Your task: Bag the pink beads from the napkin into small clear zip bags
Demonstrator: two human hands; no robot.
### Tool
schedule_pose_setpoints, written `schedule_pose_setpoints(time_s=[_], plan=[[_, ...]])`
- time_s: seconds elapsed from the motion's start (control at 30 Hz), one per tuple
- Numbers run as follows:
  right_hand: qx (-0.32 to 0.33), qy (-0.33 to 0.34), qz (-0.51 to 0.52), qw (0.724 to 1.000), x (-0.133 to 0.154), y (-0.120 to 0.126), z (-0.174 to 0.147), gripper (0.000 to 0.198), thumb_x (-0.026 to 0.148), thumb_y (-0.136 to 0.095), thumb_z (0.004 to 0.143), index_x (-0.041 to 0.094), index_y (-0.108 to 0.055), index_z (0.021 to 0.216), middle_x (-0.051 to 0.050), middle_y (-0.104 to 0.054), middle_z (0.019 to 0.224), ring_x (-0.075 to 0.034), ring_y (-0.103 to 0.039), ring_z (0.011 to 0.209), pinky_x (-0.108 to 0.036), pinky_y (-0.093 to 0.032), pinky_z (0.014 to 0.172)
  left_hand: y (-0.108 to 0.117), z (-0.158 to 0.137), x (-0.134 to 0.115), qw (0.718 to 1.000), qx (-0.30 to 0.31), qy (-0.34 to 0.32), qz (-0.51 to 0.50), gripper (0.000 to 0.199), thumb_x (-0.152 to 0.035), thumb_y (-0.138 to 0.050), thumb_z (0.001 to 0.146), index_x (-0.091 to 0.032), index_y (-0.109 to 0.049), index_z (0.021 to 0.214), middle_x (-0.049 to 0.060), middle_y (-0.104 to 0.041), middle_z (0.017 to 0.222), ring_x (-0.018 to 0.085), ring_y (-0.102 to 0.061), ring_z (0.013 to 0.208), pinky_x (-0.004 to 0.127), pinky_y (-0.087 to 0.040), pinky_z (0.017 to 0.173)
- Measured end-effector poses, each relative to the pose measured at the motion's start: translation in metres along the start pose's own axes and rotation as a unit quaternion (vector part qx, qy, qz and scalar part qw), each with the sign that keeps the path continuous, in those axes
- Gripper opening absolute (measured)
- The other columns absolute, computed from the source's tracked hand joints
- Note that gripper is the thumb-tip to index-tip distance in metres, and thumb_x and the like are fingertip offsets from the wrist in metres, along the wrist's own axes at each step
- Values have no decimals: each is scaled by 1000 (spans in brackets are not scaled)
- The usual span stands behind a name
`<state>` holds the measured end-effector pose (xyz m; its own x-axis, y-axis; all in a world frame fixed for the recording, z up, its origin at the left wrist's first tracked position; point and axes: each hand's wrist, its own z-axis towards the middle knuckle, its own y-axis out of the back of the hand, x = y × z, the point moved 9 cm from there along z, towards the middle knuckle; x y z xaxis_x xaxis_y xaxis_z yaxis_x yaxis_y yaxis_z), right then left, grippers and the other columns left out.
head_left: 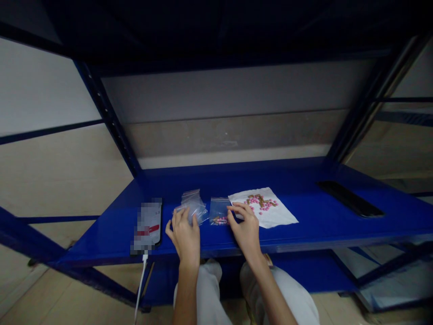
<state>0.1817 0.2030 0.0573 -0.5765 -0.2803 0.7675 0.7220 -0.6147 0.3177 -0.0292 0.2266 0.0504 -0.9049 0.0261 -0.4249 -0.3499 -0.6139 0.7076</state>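
A small clear zip bag [219, 207] lies on the blue shelf with several pink and brown capsule-like pieces in its bottom. At its right edge, the thumb and forefinger of my right hand [246, 228] are pinched together. My left hand [185, 234] rests with fingers apart on the near part of a loose pile of clear zip bags [192, 198], which look flat and unfilled. To the right, behind my right hand, a white paper sheet [279, 216] carries many loose pink and brown pieces [260, 203]. My right fingers partly cover the sheet's left side.
A phone [149, 225] with a lit screen lies at the left, a white cable [140, 284] hanging from it over the front edge. A dark flat object [350, 198] lies at the right. Blue posts [108, 119] and an upper shelf [216, 36] frame the blue shelf [189, 176].
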Motion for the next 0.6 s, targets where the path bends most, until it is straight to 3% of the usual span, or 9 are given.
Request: schedule_pose_setpoints(time_s=[0.1, 0.2, 0.3, 0.37, 0.47, 0.6], plan=[[8, 3, 4, 1000, 0, -1, 1, 18, 23, -55, 74, 19, -71, 81, -9, -63, 92, -22, -60, 87, -37, -49, 79, 7, 0, -2, 999, -37, -5, -24, 23, -28, -48, 83, -18, -66, 95, 9, -65, 103, 27, -49, 112, 45, -29, 93], [11, 3, 17, 1000, 0, -1, 2, 17, 23, -55, 74, 19, -70, 80, -8, -64, 89, -21, -60, 85, -37, -49, 78, 34, -1, -5, 986, -147, -6, -82, 21, -27, -49, 84, -19, -67, 89, 9, -65, 103, 26, -51, 111, 43, -30, 93], [11, -6, 49, 999, 1, 0, 3, 17, 26, -54, 76, 18, -70, 79, -8, -65, 84, -20, -60, 80, -34, -50, 73, 60, -7, -5, 953, -241, -3, -186, 18, -26, -50, 84, -18, -65, 89, 8, -66, 97, 21, -57, 100, 38, -35, 92], [9, -26, 81, 996, 1, 2, 3, 19, 30, -55, 78, 18, -69, 80, -7, -66, 81, -19, -60, 76, -31, -50, 66, 60, -6, -6, 938, -211, 12, -274, 20, -28, -46, 85, -18, -64, 87, 6, -66, 90, 18, -60, 90, 33, -40, 86], [21, -84, 153, 984, -4, 1, 3, 25, 37, -55, 78, 17, -69, 84, -7, -68, 80, -19, -61, 72, -27, -48, 55, 38, -4, -13, 916, -90, 49, -388, 28, -33, -39, 88, -18, -62, 81, 4, -66, 83, 16, -60, 81, 27, -44, 76], [68, -145, 271, 949, -12, -7, 3, 32, 43, -58, 76, 18, -69, 91, -8, -70, 82, -21, -63, 74, -27, -48, 51, 14, -10, -34, 887, 8, 44, -460, 32, -37, -39, 88, -17, -60, 75, 3, -65, 78, 16, -60, 79, 26, -44, 76]])
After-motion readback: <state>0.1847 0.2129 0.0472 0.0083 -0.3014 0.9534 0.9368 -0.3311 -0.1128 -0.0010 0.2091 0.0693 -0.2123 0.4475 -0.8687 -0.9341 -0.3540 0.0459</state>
